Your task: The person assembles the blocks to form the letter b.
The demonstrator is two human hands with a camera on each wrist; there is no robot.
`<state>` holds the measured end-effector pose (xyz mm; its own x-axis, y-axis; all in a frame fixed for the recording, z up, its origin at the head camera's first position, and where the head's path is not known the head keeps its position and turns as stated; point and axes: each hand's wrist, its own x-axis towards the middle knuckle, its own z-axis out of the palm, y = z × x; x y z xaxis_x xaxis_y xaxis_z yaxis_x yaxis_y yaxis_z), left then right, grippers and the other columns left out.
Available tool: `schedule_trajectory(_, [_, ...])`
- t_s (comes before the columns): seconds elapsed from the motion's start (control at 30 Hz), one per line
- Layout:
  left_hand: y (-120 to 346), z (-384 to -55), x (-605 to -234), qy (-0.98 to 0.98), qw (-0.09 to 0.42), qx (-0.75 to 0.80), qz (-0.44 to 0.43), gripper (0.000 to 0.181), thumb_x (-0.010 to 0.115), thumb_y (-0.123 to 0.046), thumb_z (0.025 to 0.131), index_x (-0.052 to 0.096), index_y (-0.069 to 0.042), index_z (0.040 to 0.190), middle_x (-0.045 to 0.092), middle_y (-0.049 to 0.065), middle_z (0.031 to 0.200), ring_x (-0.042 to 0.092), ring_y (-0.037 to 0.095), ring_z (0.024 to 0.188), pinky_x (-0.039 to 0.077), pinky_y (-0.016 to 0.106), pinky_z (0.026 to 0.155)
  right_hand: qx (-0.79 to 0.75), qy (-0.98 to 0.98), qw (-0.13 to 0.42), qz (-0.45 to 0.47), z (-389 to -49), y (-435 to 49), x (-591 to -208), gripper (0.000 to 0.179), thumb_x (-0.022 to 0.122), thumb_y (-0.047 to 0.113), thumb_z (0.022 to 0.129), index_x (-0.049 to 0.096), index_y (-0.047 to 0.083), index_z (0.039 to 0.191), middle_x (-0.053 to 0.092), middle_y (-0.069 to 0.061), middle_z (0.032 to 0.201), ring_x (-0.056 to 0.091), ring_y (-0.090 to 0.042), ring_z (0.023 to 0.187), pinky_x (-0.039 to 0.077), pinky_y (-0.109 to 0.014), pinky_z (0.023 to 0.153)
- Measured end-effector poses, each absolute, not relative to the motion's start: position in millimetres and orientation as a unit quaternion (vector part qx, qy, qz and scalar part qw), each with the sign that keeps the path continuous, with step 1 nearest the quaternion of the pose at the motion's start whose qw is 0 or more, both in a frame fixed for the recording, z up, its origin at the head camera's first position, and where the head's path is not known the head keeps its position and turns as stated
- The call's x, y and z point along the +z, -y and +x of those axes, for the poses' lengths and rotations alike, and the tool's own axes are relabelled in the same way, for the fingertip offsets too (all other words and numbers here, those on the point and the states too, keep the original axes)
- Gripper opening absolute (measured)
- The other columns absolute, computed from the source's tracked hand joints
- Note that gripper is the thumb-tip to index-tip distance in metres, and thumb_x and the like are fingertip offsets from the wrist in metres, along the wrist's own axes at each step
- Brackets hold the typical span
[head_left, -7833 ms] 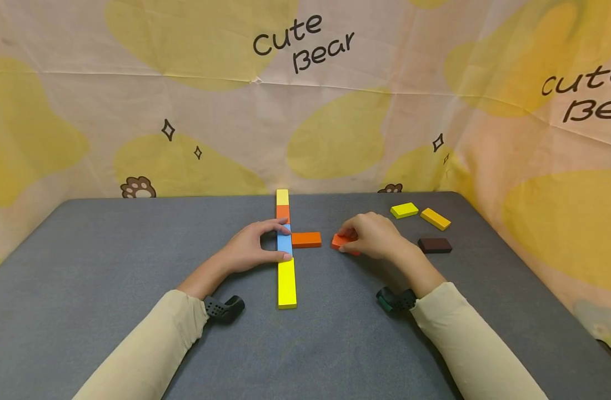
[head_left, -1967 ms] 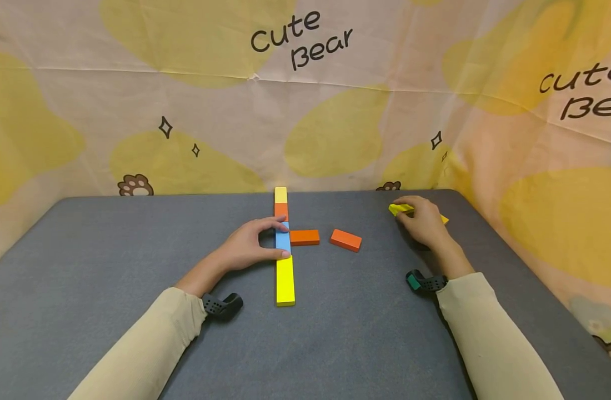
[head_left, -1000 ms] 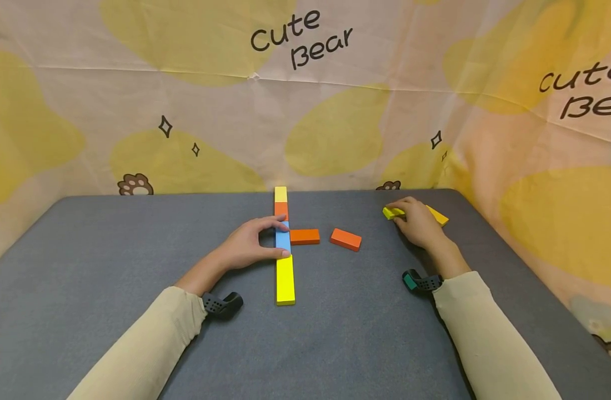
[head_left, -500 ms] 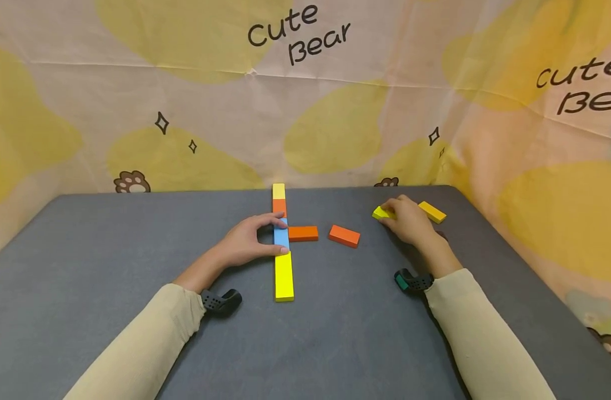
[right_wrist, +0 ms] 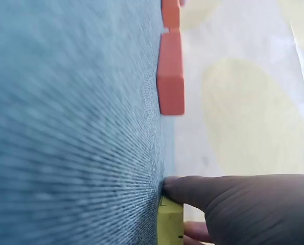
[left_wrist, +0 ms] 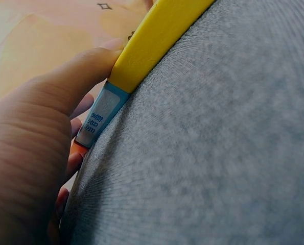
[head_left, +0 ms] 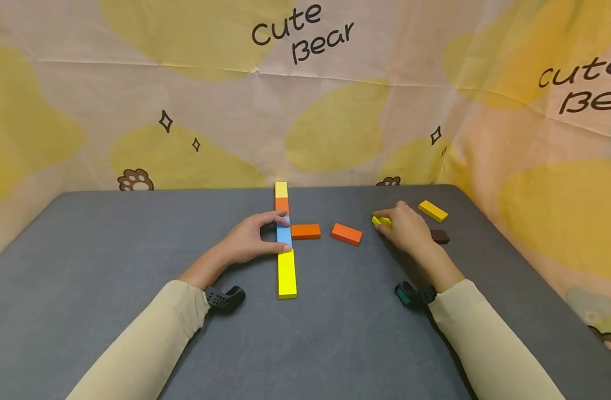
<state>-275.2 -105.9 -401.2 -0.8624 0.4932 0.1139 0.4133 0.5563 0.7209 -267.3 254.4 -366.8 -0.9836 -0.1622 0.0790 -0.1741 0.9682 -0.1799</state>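
Observation:
A blue block lies flat in an upright row, between a yellow block on the near side and an orange block beyond it. My left hand spans the blue block from the left, thumb at its near end and fingers at its far end. The left wrist view shows printing on that blue block's side. My right hand pinches a bright yellow block low over the table, partly covering it. Up close, the thumb presses on this yellow block.
A pale yellow block tops the row. One orange block juts right from the blue one; a red-orange block lies slightly turned beyond it. Amber and dark brown blocks lie right of my right hand. The grey table meets a printed cloth.
My right hand let go of the red-orange block, took the bright yellow one and has brought it left and nearer. My left hand stays at the blue block.

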Motion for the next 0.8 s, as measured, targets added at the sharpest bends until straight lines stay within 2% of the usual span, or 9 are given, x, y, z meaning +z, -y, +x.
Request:
schedule_trajectory(0.3, [105.9, -275.6, -401.5, -0.879, 0.052, 0.397, 0.258, 0.048, 0.081, -0.042, 0.084, 0.066, -0.025, 0.126, 0.045, -0.009, 0.159, 0.037, 0.023, 0.151, 0.032, 0.050, 0.122, 0.075, 0.992, 0.043, 0.093, -246.2, -244.1, -367.2, 0.043, 0.070, 0.027, 0.095, 0.066, 0.008, 0.134, 0.058, -0.020, 0.094, 0.044, -0.023, 0.062, 0.036, -0.029, 0.051])
schedule_trajectory(0.43, [104.7, -277.2, -403.3, -0.879, 0.050, 0.395, 0.260, 0.048, 0.081, -0.044, 0.084, 0.066, -0.026, 0.125, 0.046, -0.010, 0.158, 0.037, 0.022, 0.151, 0.034, 0.049, 0.121, 0.081, 0.992, 0.026, 0.097, -241.6, -246.2, -365.3, 0.048, 0.070, 0.032, 0.095, 0.064, 0.008, 0.136, 0.062, -0.020, 0.101, 0.052, -0.023, 0.070, 0.043, -0.032, 0.057])
schedule_trajectory(0.5, [103.7, -278.0, -403.6, -0.879, 0.050, 0.394, 0.264, 0.049, 0.081, -0.045, 0.084, 0.065, -0.026, 0.126, 0.046, -0.009, 0.158, 0.038, 0.022, 0.151, 0.034, 0.049, 0.121, 0.084, 0.991, 0.013, 0.102, -240.0, -248.4, -361.9, 0.050, 0.069, 0.034, 0.096, 0.063, 0.007, 0.138, 0.064, -0.020, 0.107, 0.056, -0.024, 0.079, 0.046, -0.035, 0.064])
schedule_trajectory(0.6, [104.1, -278.0, -403.7, -0.878, 0.048, 0.394, 0.266, 0.049, 0.081, -0.043, 0.084, 0.065, -0.024, 0.126, 0.046, -0.006, 0.159, 0.037, 0.025, 0.151, 0.034, 0.050, 0.121, 0.093, 0.988, -0.020, 0.120, -239.3, -251.0, -355.6, 0.056, 0.069, 0.037, 0.096, 0.059, 0.005, 0.141, 0.065, -0.019, 0.111, 0.055, -0.025, 0.087, 0.045, -0.036, 0.070])
schedule_trajectory(0.8, [104.9, -278.4, -403.8, -0.879, 0.051, 0.398, 0.257, 0.047, 0.082, -0.041, 0.083, 0.066, -0.025, 0.125, 0.046, -0.009, 0.158, 0.037, 0.023, 0.151, 0.033, 0.050, 0.122, 0.093, 0.973, -0.094, 0.189, -238.9, -259.2, -341.0, 0.077, 0.078, 0.042, 0.086, 0.052, -0.002, 0.145, 0.061, -0.019, 0.112, 0.051, -0.021, 0.086, 0.041, -0.030, 0.070])
